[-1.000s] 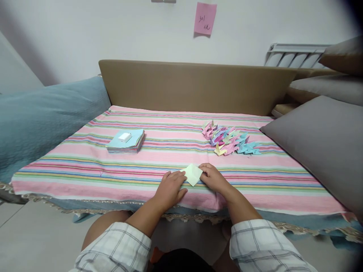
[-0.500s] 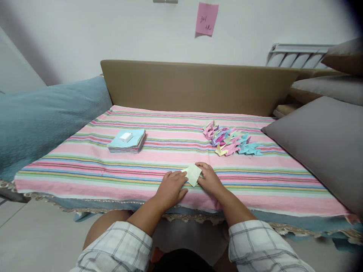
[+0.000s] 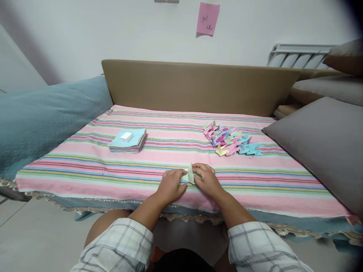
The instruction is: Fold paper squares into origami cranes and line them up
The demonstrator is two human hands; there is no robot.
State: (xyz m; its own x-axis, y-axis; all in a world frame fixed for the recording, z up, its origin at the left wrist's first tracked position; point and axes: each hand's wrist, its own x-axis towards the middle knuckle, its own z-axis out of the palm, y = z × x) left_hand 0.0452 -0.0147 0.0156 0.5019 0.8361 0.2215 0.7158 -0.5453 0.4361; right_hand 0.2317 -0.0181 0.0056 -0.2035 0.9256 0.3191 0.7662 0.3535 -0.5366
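Between my hands, near the front of the striped cloth, is a small piece of pale green origami paper (image 3: 190,175). One layer of it stands up, with a flat part lying to the left. My left hand (image 3: 172,184) grips the paper's left side, fingertips on the edge and thumb stretched out below. My right hand (image 3: 207,179) has its fingers closed on the raised layer at the right. The fingers hide parts of the paper. Beyond my right hand lies a cluster of folded paper cranes (image 3: 231,140) in pink, purple, yellow and blue.
To the left, a stack of coloured paper sheets (image 3: 127,145) carries a small white block (image 3: 126,136). A grey cushion (image 3: 320,147) leans at the right. The brown backrest (image 3: 198,87) runs behind the striped cloth (image 3: 85,177). A pink note (image 3: 208,19) hangs on the wall.
The green paper, lying flat as a diamond before, now has its right part raised and turned leftward by my right hand. My left hand has stayed almost in place.
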